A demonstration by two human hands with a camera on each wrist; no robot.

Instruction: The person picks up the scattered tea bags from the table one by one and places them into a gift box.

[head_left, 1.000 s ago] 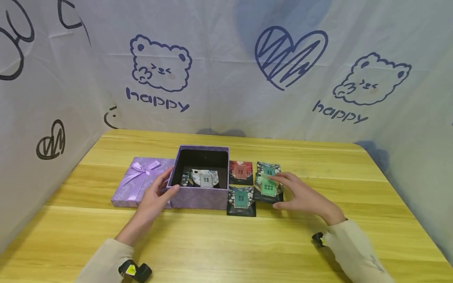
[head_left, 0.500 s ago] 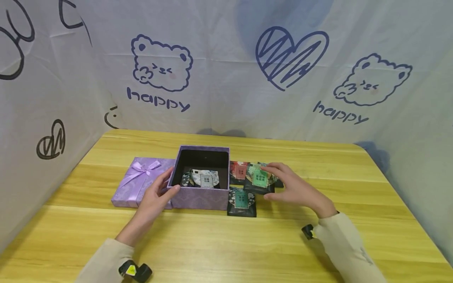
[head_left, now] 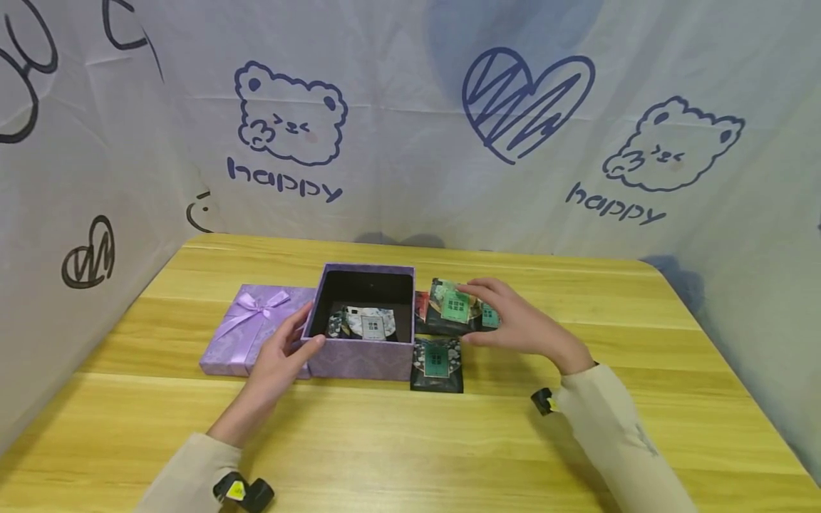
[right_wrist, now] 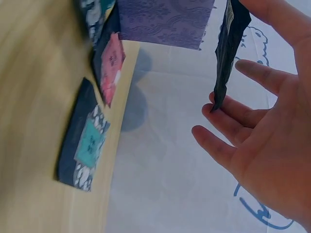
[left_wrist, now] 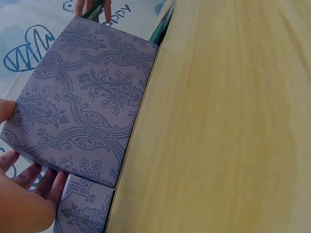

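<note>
My left hand (head_left: 282, 360) holds the open lilac gift box (head_left: 362, 360) at its left front corner, thumb by the rim and fingers along the side. In the left wrist view, the fingers lie against the patterned box wall (left_wrist: 87, 97). Inside the box are a white-labelled packet (head_left: 372, 324) and a darker one. My right hand (head_left: 519, 320) pinches a black sachet with a light green label (head_left: 455, 306), raised off the table right of the box. In the right wrist view, this sachet (right_wrist: 228, 53) is seen nearly edge-on.
Beside the box, a red-labelled sachet (head_left: 421, 305) lies partly hidden behind the held one. Two teal-labelled sachets lie near it, one in front (head_left: 437, 365), one behind my right fingers (head_left: 490, 316). The bow-topped lid (head_left: 250, 328) lies left of the box.
My right hand has moved left and slightly back with the green-labelled sachet, from over the rear teal sachet to over the red one. The left hand stays on the box.
</note>
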